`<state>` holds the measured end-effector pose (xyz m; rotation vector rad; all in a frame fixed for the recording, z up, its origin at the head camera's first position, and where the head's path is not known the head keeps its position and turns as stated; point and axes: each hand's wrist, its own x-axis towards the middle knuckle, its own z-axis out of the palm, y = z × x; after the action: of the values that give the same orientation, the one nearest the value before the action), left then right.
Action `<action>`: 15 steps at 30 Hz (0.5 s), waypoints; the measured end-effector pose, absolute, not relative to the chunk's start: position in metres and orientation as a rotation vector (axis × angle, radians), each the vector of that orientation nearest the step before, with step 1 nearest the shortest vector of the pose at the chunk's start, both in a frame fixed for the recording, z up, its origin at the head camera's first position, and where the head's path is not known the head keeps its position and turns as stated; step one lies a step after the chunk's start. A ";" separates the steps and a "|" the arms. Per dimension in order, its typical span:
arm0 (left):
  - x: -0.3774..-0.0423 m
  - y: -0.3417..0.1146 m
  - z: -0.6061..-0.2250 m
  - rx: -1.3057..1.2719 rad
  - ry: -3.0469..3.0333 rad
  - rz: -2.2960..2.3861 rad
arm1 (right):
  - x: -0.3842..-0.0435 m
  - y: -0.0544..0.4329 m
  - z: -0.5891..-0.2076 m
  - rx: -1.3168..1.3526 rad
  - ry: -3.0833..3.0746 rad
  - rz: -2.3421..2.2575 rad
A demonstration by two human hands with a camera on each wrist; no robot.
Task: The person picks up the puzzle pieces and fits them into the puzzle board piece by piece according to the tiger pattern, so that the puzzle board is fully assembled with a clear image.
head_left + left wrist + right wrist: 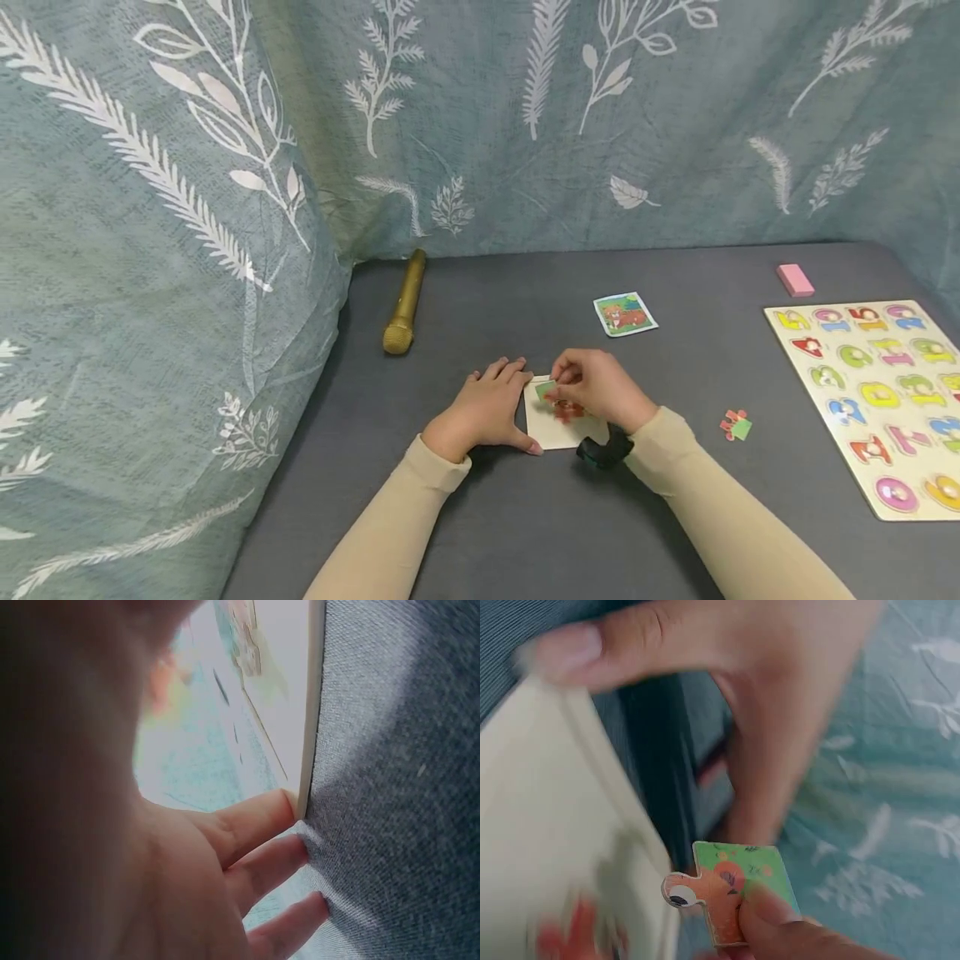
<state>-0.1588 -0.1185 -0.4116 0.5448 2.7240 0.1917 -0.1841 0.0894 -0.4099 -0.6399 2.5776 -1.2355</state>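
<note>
My left hand (491,408) lies spread at the left side of a small cream puzzle board (536,427). Its forefinger touches the board's corner in the left wrist view, the thumb is at the near corner, and other fingertips rest on the dark cloth. Over the board, my right hand (603,387) pinches a green and orange jigsaw piece (724,889) with a printed eye. Red-orange jigsaw pieces (567,411) show on the board below that hand, partly covered by its fingers. To the right, a loose red and green jigsaw piece (736,425) lies on the cloth.
A picture card (625,314) of a brown animal lies beyond the board. The gold microphone (406,304) is at the back left. At the right are a number puzzle board (855,400) and a pink block (795,280). Patterned green fabric (480,125) hangs behind and at left.
</note>
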 end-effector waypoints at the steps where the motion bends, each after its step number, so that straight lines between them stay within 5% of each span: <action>1: -0.158 -0.118 -0.413 0.550 2.723 0.191 | -0.185 0.083 -0.413 -0.634 2.609 -1.198; 5: -0.158 -0.114 -0.414 0.564 2.717 0.179 | -0.181 0.072 -0.423 -0.725 2.832 -0.969; 11: -0.159 -0.115 -0.415 0.571 2.729 0.169 | -0.161 0.079 -0.429 -1.206 3.010 -0.568; 15: -0.159 -0.117 -0.414 0.560 2.741 0.152 | -0.152 0.073 -0.434 -1.232 3.089 -0.394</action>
<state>-0.1586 -0.1174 -0.4144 0.5602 2.7406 0.1523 -0.1522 0.0734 -0.4344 -1.2318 3.0885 -0.3938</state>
